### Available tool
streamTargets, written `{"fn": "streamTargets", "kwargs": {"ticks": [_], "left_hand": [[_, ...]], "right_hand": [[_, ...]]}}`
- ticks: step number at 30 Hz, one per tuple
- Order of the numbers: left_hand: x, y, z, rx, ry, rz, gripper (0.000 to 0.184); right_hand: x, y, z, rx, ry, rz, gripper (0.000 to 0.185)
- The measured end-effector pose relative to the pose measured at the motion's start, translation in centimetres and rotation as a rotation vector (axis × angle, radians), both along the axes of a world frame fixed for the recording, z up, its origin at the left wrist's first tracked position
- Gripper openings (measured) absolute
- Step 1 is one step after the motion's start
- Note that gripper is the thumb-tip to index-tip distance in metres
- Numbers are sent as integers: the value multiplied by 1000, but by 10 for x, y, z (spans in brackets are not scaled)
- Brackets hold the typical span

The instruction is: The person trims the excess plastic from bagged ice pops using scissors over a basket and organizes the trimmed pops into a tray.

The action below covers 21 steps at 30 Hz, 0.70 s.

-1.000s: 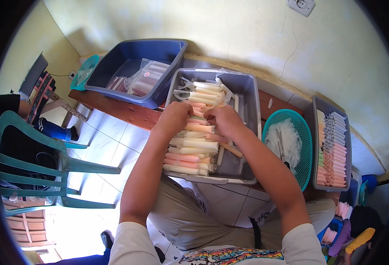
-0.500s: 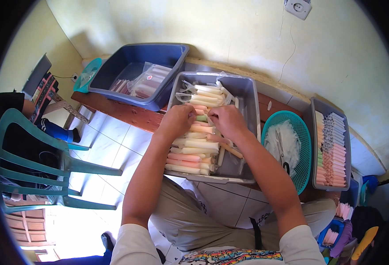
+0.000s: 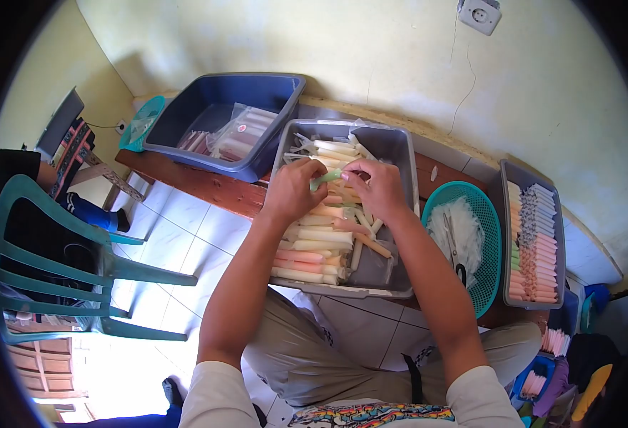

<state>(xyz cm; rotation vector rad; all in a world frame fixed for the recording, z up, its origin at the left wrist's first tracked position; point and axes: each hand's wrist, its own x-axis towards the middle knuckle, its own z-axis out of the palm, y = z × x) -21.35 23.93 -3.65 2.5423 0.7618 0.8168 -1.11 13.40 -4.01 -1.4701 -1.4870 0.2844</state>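
A slim green ice pop in a clear plastic sleeve point(image 3: 325, 178) is stretched between my two hands, above the grey tub. My left hand point(image 3: 295, 189) pinches one end, fingers curled round it. At the other end, the fingertips of my right hand point(image 3: 380, 188) are closed on the sleeve. Below lie many filled sleeves in cream, pink and orange point(image 3: 314, 246), stacked crosswise in the grey tub point(image 3: 399, 282). An orange one point(image 3: 372, 245) lies askew at the right of the stack. My hands hide part of the pile.
To the right, a teal basket point(image 3: 496, 250) holds clear plastic and scissors point(image 3: 452, 239). Beyond it stands a grey tub of sorted sleeves point(image 3: 503, 285). A dark blue tub point(image 3: 178, 89) with packs is at left, near a green chair point(image 3: 50, 260). Another person's leg point(image 3: 89, 210) shows at far left.
Both hands have risen slightly toward the back of the tub. The green ice pop, lying low among the others before, is now lifted off the pile between them.
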Motion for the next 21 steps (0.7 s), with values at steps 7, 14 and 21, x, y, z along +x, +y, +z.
{"fn": "streamTargets", "kwargs": {"ticks": [7,14,21], "left_hand": [[-1,-3,24,140,-181,-35,22],[8,-24,40,196,-180,-191,29],[31,-64,45,167,-215,-283,35]], "right_hand": [[6,-2,15,229,-147,15,11],[24,-43,42,139,-241,47,10],[46,-97,65,78,-226,31,11]]}}
